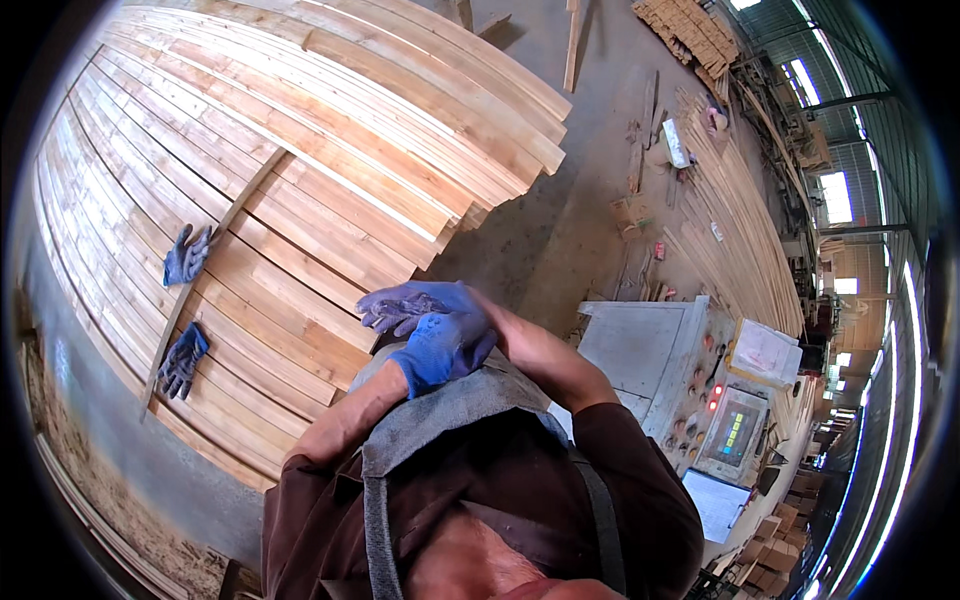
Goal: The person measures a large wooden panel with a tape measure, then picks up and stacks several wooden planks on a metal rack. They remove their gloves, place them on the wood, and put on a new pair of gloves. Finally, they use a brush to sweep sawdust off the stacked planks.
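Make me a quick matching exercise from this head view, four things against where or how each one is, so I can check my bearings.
Things
1. Blue-gloved left hand
2. Long, narrow brownish strip
3. Grey fabric apron
4. Pale grey, box-shaped metal cabinet

Places and states
A. Laid crosswise over pale wooden boards
B. Standing on the person's right
C. In contact with the other gloved hand
D. Worn over a dark brown shirt

Pairs: 1-C, 2-A, 3-D, 4-B
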{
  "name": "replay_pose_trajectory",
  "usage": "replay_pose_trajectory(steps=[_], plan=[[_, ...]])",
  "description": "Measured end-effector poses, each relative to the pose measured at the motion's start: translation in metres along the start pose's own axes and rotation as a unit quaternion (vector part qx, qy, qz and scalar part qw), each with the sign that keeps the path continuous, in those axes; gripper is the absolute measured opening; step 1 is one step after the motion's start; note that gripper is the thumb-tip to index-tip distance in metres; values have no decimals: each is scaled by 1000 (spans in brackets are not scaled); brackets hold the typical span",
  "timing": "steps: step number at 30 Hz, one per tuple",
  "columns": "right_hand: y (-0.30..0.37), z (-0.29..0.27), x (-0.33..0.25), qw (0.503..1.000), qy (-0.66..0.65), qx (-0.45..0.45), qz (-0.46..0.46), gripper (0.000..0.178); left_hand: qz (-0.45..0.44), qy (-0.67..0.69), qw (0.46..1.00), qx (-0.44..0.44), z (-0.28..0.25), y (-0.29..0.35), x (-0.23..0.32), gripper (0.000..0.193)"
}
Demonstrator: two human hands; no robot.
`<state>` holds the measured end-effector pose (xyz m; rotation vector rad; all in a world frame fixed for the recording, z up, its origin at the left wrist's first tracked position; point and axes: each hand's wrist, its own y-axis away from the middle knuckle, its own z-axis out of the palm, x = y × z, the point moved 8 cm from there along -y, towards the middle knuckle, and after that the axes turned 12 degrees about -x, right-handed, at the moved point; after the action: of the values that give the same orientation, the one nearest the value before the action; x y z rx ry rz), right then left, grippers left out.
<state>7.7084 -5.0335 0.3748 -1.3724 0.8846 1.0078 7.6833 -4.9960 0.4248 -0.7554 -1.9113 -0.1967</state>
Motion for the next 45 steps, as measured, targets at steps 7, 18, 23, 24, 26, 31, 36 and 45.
replay_pose_trajectory(steps=[7, 18, 23, 24, 26, 31, 36, 45], plan=[[92, -68, 43, 996, 19, 36, 82, 47, -79, -17, 997, 3, 21, -42, -57, 23], [292, -218, 142, 622, -348, 690, 126, 49, -353, 505, 750, 240, -21, -81, -254, 62], [316, -216, 168, 616, -244, 744, 89, 44, -361, 498, 741, 270, -33, -97, -299, 53], [324, -209, 183, 591, -290, 747, 98, 44, -358, 486, 746, 282, -34, -97, -304, 54], [331, -205, 193, 540, -373, 745, 123, 43, -347, 466, 752, 311, -39, -97, -306, 55], [343, -193, 189, 575, -300, 746, 150, 40, -345, 465, 778, 245, -38, -100, -311, 63], [289, -172, 127, 584, -334, 710, 208, 35, -347, 486, 782, 179, -35, -89, -303, 73], [239, -158, 42, 619, -492, 601, 118, 54, 35, 789, 533, 303, -52, -161, -251, 91]])
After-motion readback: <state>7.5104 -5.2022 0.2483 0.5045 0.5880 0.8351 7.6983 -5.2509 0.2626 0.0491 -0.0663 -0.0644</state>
